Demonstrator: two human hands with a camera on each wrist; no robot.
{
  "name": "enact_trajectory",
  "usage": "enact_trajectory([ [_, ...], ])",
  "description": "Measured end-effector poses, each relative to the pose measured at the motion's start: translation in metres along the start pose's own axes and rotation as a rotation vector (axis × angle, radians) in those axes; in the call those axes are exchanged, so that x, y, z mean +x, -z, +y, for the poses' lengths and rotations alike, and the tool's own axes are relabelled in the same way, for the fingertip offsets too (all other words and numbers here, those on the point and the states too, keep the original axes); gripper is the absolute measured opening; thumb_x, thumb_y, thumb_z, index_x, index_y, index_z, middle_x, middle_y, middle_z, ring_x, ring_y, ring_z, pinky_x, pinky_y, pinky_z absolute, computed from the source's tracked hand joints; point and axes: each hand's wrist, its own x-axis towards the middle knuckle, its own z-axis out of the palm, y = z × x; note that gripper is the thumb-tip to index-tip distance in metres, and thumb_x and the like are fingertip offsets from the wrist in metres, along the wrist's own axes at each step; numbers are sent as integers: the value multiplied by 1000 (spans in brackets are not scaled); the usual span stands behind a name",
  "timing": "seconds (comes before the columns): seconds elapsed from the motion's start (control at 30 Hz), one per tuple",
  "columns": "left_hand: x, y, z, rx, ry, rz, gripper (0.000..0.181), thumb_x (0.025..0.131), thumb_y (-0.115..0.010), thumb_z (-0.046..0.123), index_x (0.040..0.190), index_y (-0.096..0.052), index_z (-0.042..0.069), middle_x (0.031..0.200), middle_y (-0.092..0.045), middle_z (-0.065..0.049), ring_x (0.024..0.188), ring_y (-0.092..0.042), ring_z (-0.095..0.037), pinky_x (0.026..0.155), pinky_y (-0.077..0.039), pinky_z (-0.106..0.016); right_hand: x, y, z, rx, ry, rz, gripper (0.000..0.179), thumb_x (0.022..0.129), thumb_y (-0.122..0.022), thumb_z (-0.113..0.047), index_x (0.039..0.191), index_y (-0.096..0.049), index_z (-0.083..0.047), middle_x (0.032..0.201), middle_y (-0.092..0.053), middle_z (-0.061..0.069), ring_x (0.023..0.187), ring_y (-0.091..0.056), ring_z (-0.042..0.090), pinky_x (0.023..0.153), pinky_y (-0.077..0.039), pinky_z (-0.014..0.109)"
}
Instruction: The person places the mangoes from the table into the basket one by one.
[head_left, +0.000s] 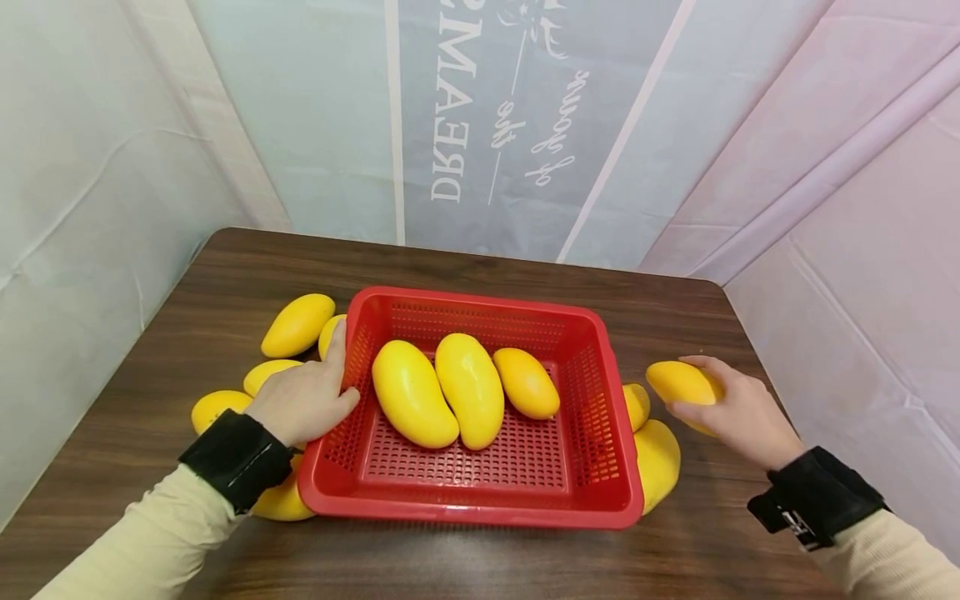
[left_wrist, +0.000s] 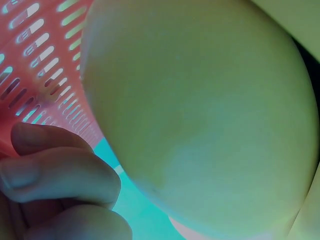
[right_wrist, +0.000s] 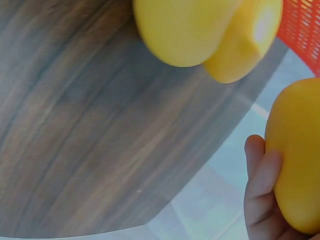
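Note:
A red plastic basket (head_left: pixel 468 514) with perforated walls sits mid-table, holding a big mango (head_left: pixel 414 395), another curved mango (head_left: pixel 471 392) and a smaller mango (head_left: pixel 527 384). My left hand (head_left: pixel 303 402) grips its left rim, thumb on the inner side; in the left wrist view curled fingers (left_wrist: pixel 60 180) show beside the basket wall (left_wrist: pixel 50 65), and a mango (left_wrist: pixel 200 115) fills much of that view. To the right of the basket, my right hand (head_left: pixel 750 417) holds a yellow mango (head_left: pixel 681 384), fingers and thumb around it, as the right wrist view also shows.
Several mangoes lie left of the basket, among them a far one (head_left: pixel 298 326) and one by the wrist (head_left: pixel 217 408). Against the right wall rest a large mango (head_left: pixel 658 468) and a smaller one (head_left: pixel 637 406). Fabric curtains (head_left: pixel 330 125) surround the dark wooden table (head_left: pixel 465 567).

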Motion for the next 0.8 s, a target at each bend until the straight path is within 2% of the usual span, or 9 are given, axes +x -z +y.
enact_trajectory([
  [0.2, 0, 0, 0, 3, 4, 0, 99, 95, -54, 30, 155, 23, 12, 69, -58, -4, 49, -60, -15, 50, -51, -29, 2, 4, -13, 14, 73, 26, 64, 86, -73, -36, 138, -52, -4, 109, -66, 19, 81, -54, 24, 60, -42, 28],
  [0.33, -1, 0, 1, 3, 3, 5, 99, 95, -54, 30, 156, 22, 12, 69, -58, -4, 49, -60, -15, 50, -51, -29, 4, 6, -22, 16, 83, 4, 64, 86, -72, -37, 139, -52, -6, 110, -66, 18, 82, -54, 24, 60, -42, 28],
  [0.53, -1, 0, 1, 5, 5, 5, 99, 95, -54, 30, 156, 22, 12, 69, -58, -4, 50, -59, -15, 50, -51, -29, 7, 9, -35, 15, 106, -19, 64, 85, -74, -38, 139, -53, -9, 102, -66, 12, 78, -53, 21, 58, -41, 27],
  [0.8, -1, 0, 2, 16, 4, 11, 99, 95, -54, 31, 156, 22, 12, 69, -58, -4, 49, -59, -15, 50, -50, -29, 10, 13, -58, 56, 151, -41, 59, 83, -76, -32, 135, -55, -12, 97, -67, 8, 76, -55, 21, 60, -45, 28],
])
